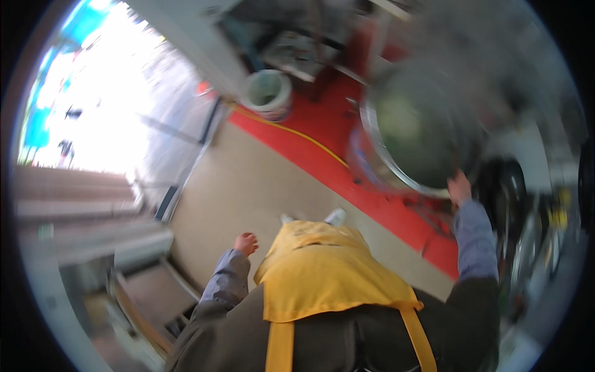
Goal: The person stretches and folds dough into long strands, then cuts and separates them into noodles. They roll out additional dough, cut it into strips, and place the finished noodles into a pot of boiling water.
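Steam rises from a large round metal pot (pixel 395 174) at the upper right, blurring its contents, which look pale green and grey. At the pot's near rim is my right hand (pixel 459 187), its fingers closed around something thin that steam and blur partly hide; I cannot tell what it is. My left hand (pixel 246 243) hangs beside the yellow apron (pixel 325 279), away from any object, with its fingers loosely curled and nothing visible in them.
A white bucket (pixel 267 95) stands on the red floor strip (pixel 302 158), beside a yellow hose or cable (pixel 307 138). Dark and metal wares (pixel 504 190) are at the right. An open doorway (pixel 153 107) lies upper left, a brown-topped piece of furniture (pixel 155 293) lower left.
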The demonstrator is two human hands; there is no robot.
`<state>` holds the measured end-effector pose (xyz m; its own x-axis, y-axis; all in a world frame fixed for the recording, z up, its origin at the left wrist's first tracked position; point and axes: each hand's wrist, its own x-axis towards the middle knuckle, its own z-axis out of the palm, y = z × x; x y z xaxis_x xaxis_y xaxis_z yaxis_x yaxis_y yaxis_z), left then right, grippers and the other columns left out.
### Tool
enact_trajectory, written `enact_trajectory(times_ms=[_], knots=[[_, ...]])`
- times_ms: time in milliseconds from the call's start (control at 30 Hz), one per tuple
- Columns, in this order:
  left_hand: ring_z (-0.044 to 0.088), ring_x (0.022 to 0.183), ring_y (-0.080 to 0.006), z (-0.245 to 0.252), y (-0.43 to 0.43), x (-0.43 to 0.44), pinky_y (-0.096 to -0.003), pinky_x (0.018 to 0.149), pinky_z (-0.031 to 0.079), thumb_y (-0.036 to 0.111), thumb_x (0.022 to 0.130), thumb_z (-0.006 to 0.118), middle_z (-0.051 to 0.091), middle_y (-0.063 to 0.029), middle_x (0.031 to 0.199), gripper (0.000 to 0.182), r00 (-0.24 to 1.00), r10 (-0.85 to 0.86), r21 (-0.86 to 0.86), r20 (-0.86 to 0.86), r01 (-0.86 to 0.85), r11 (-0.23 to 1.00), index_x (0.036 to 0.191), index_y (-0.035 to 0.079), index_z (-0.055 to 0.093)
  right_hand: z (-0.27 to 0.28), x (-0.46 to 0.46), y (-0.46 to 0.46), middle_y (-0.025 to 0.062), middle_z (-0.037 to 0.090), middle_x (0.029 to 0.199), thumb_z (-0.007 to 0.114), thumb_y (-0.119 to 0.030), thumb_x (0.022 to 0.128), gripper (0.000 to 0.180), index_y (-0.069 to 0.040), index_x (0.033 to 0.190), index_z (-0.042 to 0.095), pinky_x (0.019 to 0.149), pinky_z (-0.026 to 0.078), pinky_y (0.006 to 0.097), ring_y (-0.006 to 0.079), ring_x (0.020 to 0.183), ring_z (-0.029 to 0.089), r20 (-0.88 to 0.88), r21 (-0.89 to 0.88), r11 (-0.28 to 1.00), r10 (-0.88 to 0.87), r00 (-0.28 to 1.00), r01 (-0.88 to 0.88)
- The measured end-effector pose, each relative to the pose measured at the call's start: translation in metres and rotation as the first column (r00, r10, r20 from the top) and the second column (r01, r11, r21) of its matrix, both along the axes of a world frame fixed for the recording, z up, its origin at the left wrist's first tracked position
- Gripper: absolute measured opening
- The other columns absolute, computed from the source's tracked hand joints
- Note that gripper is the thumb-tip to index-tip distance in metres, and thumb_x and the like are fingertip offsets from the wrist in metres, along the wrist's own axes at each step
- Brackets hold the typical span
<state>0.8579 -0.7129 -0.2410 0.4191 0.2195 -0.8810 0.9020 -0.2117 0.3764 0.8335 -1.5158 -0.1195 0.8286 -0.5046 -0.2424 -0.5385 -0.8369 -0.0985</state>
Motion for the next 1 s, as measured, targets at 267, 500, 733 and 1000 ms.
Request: enact_trajectory(times_ms=[267,500,733,1000], knots=[[0.073,0.085,-0.0236,0.014,0.046,-0.068,-0.0358,0.066,0.058,0.022,0.095,0.065,0.073,-0.0128,0.1,0.038,0.943,0.112,0.049,0.313,-0.134,0.99,0.124,-0.002,0.068,-0.005,0.062,0.016,0.0279,0.06,0.137,0.066,-0.02,0.097,0.05,0.003,0.14,0.054,0.111,0.046,0.0525,0.0445,0.128,0.057,-0.239,-0.296,0.94,0.101,0.966,-0.172],[0.07,0.081,-0.0224,-0.014,0.136,-0.257,-0.0384,0.073,0.058,0.025,0.095,0.063,0.073,-0.0134,0.099,0.036,0.898,0.345,0.161,0.274,-0.397,0.904,0.118,-0.003,0.069,-0.031,0.143,0.344,0.0225,0.072,0.11,0.06,-0.015,0.095,0.033,0.002,0.124,0.064,0.094,0.053,0.0464,0.0414,0.104,0.068,0.223,0.357,0.752,0.507,0.833,-0.554],[0.071,0.073,-0.0188,-0.019,0.216,-0.439,-0.0381,0.072,0.057,0.027,0.096,0.064,0.074,-0.0076,0.087,0.027,0.625,0.639,0.237,0.449,-0.772,0.589,0.112,0.006,0.071,-0.075,-0.01,0.808,0.0115,0.074,0.1,0.066,-0.019,0.1,0.03,0.002,0.121,0.069,0.069,0.058,0.0328,0.0162,0.077,0.07,0.089,0.797,0.071,0.968,0.233,-0.6],[0.072,0.091,-0.0306,0.009,0.332,-0.606,-0.0449,0.081,0.057,0.032,0.092,0.071,0.075,-0.0105,0.098,0.033,0.198,0.654,0.406,0.73,-0.895,-0.183,0.112,0.006,0.07,-0.037,-0.082,1.084,0.0172,0.077,0.093,0.066,-0.022,0.1,0.031,-0.001,0.122,0.07,0.074,0.058,0.0382,0.0249,0.077,0.074,0.025,0.746,-0.309,0.898,-0.439,-0.59]])
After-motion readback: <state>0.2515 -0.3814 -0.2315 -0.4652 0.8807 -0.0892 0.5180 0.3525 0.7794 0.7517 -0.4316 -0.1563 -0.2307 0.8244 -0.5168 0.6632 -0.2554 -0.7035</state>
